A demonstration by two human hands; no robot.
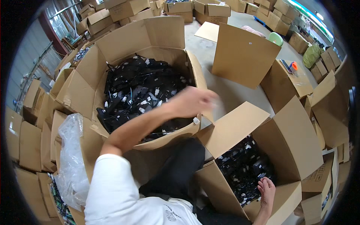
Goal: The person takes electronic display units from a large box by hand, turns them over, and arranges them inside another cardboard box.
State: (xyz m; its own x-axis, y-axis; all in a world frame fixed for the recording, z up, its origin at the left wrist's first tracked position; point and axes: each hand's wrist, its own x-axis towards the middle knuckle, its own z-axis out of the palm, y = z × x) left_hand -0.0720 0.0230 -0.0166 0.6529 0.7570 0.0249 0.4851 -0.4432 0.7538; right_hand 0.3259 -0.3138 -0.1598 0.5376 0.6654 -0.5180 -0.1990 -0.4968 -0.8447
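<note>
Cardboard surrounds the person on every side, and the two hands work well apart, each at its own carton. The left hand (193,100) reaches out over the near rim of the large open box (123,48), blurred by motion; it seems to pinch something small and pale at the fingertips, but I cannot tell whether it is truly closed on anything. Just beneath and beyond that hand lies the heap of black parts with white tags (138,92), filling the box. The right hand (267,191) rests low inside the smaller box (296,150), fingers loosely spread and touching a second pile of black tagged pieces (243,165), gripping nothing as far as I can see. A likely slip from here: whatever the left hand carries could drop into the gap between the two boxes, since the raised flap (234,125) juts up between them. Tangled cords could also drag extra pieces out over the rim. A crumpled clear plastic bag (71,157) lies behind the left elbow.
</note>
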